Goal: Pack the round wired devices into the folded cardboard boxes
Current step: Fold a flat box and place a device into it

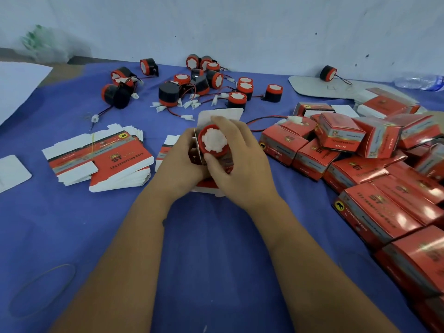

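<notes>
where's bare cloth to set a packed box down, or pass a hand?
Free: the blue cloth near the viewer, between the forearms, and the near-left patch below the flat box stack, bare except for a rubber band. Crowded: loose devices with trailing wires at the back, packed boxes piled along the right.

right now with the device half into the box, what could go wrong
The round device sits only partly inside the open box held by the left hand and right hand. Its red-black wire trails off to the right onto a packed box, so it might snag or be pinched under the flap. Pushing too hard could crumple the thin cardboard.
</notes>
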Tool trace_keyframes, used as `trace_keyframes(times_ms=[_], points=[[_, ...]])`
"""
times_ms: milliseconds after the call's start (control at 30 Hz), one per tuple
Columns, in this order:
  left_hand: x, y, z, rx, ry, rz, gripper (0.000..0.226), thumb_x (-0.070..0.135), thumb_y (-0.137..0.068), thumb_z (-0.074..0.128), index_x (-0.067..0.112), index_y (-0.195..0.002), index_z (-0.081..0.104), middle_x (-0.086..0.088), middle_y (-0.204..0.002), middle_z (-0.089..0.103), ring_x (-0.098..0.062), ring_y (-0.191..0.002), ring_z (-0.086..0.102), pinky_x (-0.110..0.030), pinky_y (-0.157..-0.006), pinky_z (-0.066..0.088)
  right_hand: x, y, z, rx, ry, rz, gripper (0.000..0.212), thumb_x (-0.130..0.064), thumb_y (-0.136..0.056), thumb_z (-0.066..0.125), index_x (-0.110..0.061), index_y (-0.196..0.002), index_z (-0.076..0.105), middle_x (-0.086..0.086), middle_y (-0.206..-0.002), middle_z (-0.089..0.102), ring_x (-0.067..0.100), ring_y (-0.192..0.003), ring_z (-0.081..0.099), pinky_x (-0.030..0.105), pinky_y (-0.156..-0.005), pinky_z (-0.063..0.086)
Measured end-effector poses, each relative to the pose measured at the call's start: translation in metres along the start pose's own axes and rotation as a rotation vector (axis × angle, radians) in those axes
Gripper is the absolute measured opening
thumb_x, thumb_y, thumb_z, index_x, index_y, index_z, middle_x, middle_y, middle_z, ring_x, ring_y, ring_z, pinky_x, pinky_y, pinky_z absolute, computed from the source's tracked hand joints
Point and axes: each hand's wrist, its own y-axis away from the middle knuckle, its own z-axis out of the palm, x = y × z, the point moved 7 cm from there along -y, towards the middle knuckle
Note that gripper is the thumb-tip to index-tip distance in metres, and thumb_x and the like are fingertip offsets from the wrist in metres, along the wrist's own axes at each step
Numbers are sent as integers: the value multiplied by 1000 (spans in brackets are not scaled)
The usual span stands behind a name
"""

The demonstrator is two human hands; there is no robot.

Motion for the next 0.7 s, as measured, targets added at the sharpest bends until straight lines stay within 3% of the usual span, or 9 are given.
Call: trace_keyframes(times_ms=[67, 133, 233, 300, 367, 433, 533, 633, 700], points=[[-1, -1, -1, 3, 14, -9, 61, 9, -81, 76, 35, -126, 44, 25, -107, 58, 22, -88, 56, 1, -67, 43, 0, 0, 1, 28, 10, 45, 41, -26, -89, 65, -13, -125, 51, 1, -125, 54, 16, -102, 56, 31, -75, 54], [-3, -1, -1, 3, 19, -16, 58, 9, -80, 75, 34, -124, 47, 21, -107, 61, 13, -92, 60, -3, -68, 46, 7, 0, 6, -19, 79, 122, 30, -31, -93, 61, -11, -114, 53, 0, -117, 55, 18, -89, 56, 35, -65, 52], [-4, -1, 0, 7, -10, -19, 44, 9, -83, 71, 34, -113, 50, 15, -101, 64, 9, -87, 61, -4, -64, 46, 11, 2, 15, -96, 211, 125, 23, -31, -99, 52, -9, -99, 61, 2, -104, 61, 22, -91, 54, 39, -80, 45], [-4, -1, 1, 9, -16, -18, 40, 11, -85, 70, 37, -108, 49, 15, -98, 63, 13, -81, 59, -3, -61, 44, 3, 1, 12, -13, 374, 43, 28, -30, -98, 51, -12, -86, 69, 2, -101, 64, 22, -99, 50, 37, -91, 36], [-5, -1, 0, 6, -14, -25, 41, 14, -85, 71, 39, -108, 50, 15, -98, 65, 13, -81, 60, -3, -61, 44, 0, 1, 4, 115, 418, 66, 31, -31, -95, 52, -14, -75, 69, 1, -96, 61, 20, -96, 47, 34, -84, 31], [-5, 0, -2, 5, 12, -45, 44, 14, -84, 71, 41, -112, 50, 20, -97, 66, 13, -83, 60, -3, -61, 44, 12, 4, -7, 245, 137, 253, 24, -27, -93, 52, -17, -73, 63, -1, -88, 55, 13, -83, 47, 30, -74, 34], [-6, -3, 0, 34, 106, -108, 37, 19, -89, 62, 48, -106, 48, 27, -91, 64, 7, -88, 61, -7, -60, 45, 56, 14, -17, 454, -398, 703, 15, -22, -94, 51, -26, -80, 53, -7, -82, 53, 7, -70, 48, 27, -68, 40], [-7, -5, 9, 100, 140, -145, 23, 45, -88, 58, 56, -103, 44, 30, -103, 60, 5, -98, 60, -13, -70, 44, 87, 18, -8, 384, -699, 998, 4, -19, -97, 54, -19, -98, 57, -5, -71, 54, 12, -57, 48, 31, -59, 45], [-7, -5, 12, 150, 62, -126, 23, 42, -93, 56, 54, -108, 43, 31, -102, 59, 7, -98, 57, -16, -72, 43, 96, 14, -1, 344, -909, 1062, 14, -21, -95, 59, -19, -82, 55, -5, -55, 43, 10, -46, 37, 26, -50, 37]])
